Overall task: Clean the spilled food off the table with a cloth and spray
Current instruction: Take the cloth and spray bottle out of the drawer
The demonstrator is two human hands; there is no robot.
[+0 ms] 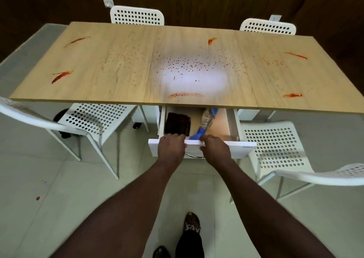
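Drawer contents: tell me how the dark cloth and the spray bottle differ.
The dark cloth is brown, folded flat and square, on the drawer's left side; the spray bottle is pale with a blue head, long, lying on its side in the middle. The cloth shows whole; the bottle's far end hides under the table. Both lie untouched inside the open drawer.

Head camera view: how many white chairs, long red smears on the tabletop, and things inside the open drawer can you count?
White chairs: 4
Long red smears: 6
Things in the drawer: 2 (dark cloth, spray bottle)
Total: 12
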